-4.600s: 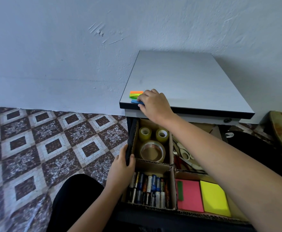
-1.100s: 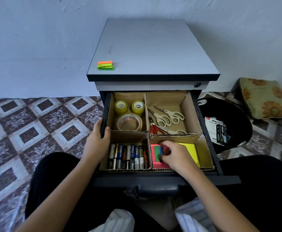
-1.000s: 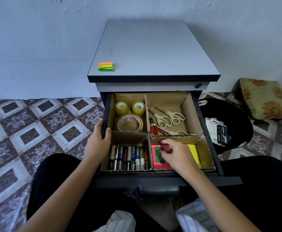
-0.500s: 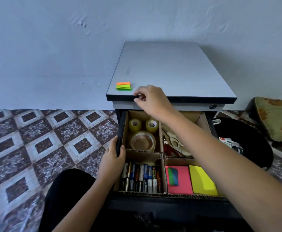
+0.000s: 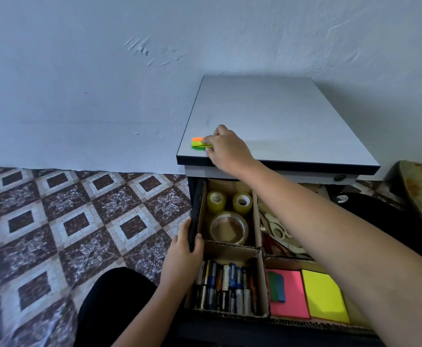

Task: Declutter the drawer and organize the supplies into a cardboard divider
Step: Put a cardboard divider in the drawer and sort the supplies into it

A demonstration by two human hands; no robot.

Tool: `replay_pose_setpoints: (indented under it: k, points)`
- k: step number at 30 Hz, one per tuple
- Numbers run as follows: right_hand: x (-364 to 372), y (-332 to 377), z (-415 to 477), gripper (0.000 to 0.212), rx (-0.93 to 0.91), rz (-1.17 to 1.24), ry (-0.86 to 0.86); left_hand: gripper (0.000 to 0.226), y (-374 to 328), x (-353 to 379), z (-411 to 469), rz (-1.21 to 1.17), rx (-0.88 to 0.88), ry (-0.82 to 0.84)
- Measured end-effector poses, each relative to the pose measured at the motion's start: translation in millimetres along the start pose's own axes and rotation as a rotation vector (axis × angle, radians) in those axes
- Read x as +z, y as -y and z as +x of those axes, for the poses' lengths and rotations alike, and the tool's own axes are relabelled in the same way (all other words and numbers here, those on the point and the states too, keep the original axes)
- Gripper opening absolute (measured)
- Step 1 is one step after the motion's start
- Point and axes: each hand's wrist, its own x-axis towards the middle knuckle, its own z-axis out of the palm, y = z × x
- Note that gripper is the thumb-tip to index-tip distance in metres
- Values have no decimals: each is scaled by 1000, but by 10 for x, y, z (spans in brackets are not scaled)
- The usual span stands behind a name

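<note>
A small stack of neon paper index tabs (image 5: 196, 144) lies on the grey flat cabinet top (image 5: 280, 116), pinched in the right hand's (image 5: 230, 152) fingers (image 5: 208, 141). The left hand's (image 5: 179, 257) fingers (image 5: 182, 227) grip the black drawer's (image 5: 193, 221) wall. Right of them, in the brown cardboard divider (image 5: 230, 249), cylindrical batteries (image 5: 226, 286) lie in front and round tape rolls (image 5: 228, 229) behind. Farther right, square sticky-note pads (image 5: 322, 296) lie in front and white-handled scissors (image 5: 277, 229) behind.

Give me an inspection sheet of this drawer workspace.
Surface: grey cabinet top, bearing a stack of orange and green sticky flags near its front left corner.
Job's things: brown cardboard divider in the black drawer; yellowish tape rolls, mixed batteries, white-handled scissors, pink sticky pad and yellow sticky pad, sorted by compartment.
Clutter: nothing seen.
Hands: right hand pinches the flags; left hand grips the drawer's left wall.
Cables: nothing seen.
Surroundings: patterned tile floor, pale wall.
</note>
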Motion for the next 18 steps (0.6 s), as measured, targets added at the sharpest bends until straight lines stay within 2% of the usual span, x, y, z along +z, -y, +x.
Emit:
replay_pose_setpoints:
  k: [7, 14, 18]
  points:
    - [-8, -7, -3, 25, -26, -17, -55, 48, 20, 17, 26, 4, -9, -8]
    - [-72, -10, 26, 23, -49, -17, -15, 48, 15, 21, 29, 6, -12, -7]
    - [-89, 0, 48, 22, -14, 71, 22, 48, -1, 14, 19, 4, -13, -6]
